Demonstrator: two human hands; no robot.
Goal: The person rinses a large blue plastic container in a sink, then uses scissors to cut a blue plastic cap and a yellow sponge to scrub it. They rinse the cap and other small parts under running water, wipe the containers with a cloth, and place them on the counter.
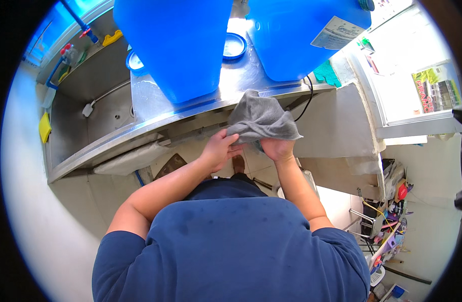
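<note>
A grey cloth [263,119] hangs between my hands, just before the edge of a stainless steel counter [238,83]. My left hand [219,149] pinches the cloth's near left corner between thumb and fingers. My right hand [278,148] is under the cloth's right part, its fingers covered by the fabric. Beyond the cloth stand a large blue plastic container [174,45] and, to its right, a blue jug [291,37] with a label and a dark cap. Between them lies a round lid with a blue rim [234,46]; another round lid [135,62] is at the left container's side.
A steel sink [106,109] is at the left, with a yellow sponge [45,127] on its outer edge. A teal glove [328,73] lies at the counter's right end, near a black cable [310,98]. Cluttered shelves [393,226] stand lower right.
</note>
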